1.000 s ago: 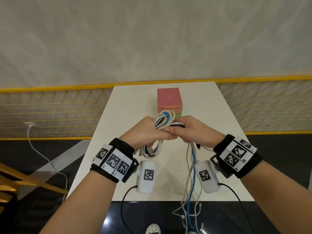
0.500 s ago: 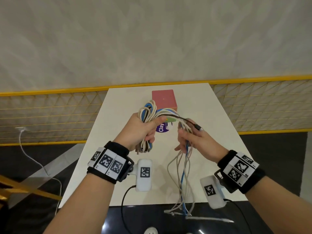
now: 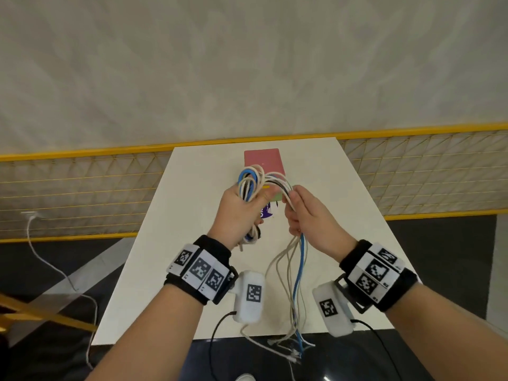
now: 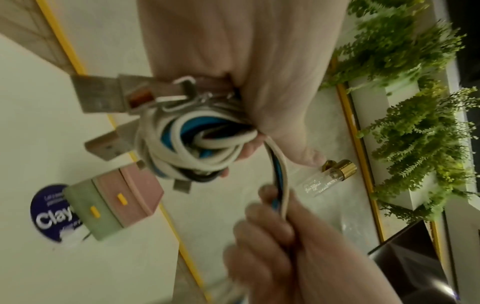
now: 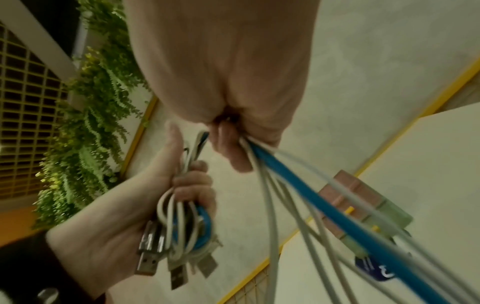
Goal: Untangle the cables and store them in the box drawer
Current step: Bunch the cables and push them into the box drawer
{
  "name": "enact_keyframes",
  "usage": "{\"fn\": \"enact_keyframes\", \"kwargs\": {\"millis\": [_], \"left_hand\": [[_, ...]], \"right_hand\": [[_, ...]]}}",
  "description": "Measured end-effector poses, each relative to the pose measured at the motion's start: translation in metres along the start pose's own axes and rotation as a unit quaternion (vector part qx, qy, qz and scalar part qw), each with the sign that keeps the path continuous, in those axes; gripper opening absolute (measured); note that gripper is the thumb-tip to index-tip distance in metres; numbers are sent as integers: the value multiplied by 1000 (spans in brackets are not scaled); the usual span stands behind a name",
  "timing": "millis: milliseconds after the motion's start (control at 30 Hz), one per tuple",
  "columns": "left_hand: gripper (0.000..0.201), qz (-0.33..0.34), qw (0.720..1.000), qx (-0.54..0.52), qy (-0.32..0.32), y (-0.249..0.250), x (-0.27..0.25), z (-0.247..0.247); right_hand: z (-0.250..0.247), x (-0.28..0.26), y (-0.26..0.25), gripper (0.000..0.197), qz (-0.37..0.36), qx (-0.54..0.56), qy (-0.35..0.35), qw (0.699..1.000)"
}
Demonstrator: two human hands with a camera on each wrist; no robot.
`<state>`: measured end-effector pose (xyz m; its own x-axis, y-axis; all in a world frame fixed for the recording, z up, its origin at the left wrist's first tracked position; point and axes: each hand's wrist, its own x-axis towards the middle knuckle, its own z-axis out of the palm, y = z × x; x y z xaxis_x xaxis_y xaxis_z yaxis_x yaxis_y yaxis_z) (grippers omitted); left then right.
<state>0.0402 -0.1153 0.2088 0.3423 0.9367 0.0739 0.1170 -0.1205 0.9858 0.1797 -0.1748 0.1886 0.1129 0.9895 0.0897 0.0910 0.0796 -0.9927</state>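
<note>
A bundle of white, blue and black USB cables (image 3: pixel 251 180) is held in the air above the white table (image 3: pixel 192 243). My left hand (image 3: pixel 242 210) grips the coiled part (image 4: pixel 192 144), with several metal USB plugs (image 5: pixel 161 255) sticking out below the fist. My right hand (image 3: pixel 305 213) grips the loose strands (image 5: pixel 275 174); their tails (image 3: pixel 295 292) hang down past the table's near edge. The pink and green drawer box (image 3: pixel 264 160) stands on the table behind the hands, its drawers (image 4: pixel 109 205) closed.
A round purple sticker (image 4: pixel 49 211) lies on the table by the box. A yellow-framed mesh railing (image 3: pixel 82 193) runs behind the table. Green plants (image 4: pixel 415 123) line a wall. A white cable (image 3: pixel 55 265) trails on the floor at left.
Both hands have lifted the bundle off the table. They drew apart, then the right hand closed round the loose strands near the coil; the tails now swing over the table's edge.
</note>
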Motion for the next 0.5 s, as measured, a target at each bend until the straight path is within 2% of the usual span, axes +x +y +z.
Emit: {"fn": "enact_keyframes", "kwargs": {"millis": [67, 133, 267, 400, 500], "left_hand": [[19, -9, 999, -39, -9, 1, -5, 12], [32, -34, 995, -90, -5, 0, -5, 21], [43, -99, 979, -171, 40, 3, -3, 23], [19, -55, 984, -127, 111, 6, 0, 21], [22, -34, 986, -102, 128, 6, 3, 23]], "right_hand": [[7, 8, -2, 31, -39, -55, 32, 997], [14, 14, -3, 28, -76, -101, 42, 991], [21, 12, -5, 22, -99, -155, 15, 983], [15, 8, -8, 19, -84, -146, -60, 984], [12, 8, -5, 40, -107, -149, -70, 981]]}}
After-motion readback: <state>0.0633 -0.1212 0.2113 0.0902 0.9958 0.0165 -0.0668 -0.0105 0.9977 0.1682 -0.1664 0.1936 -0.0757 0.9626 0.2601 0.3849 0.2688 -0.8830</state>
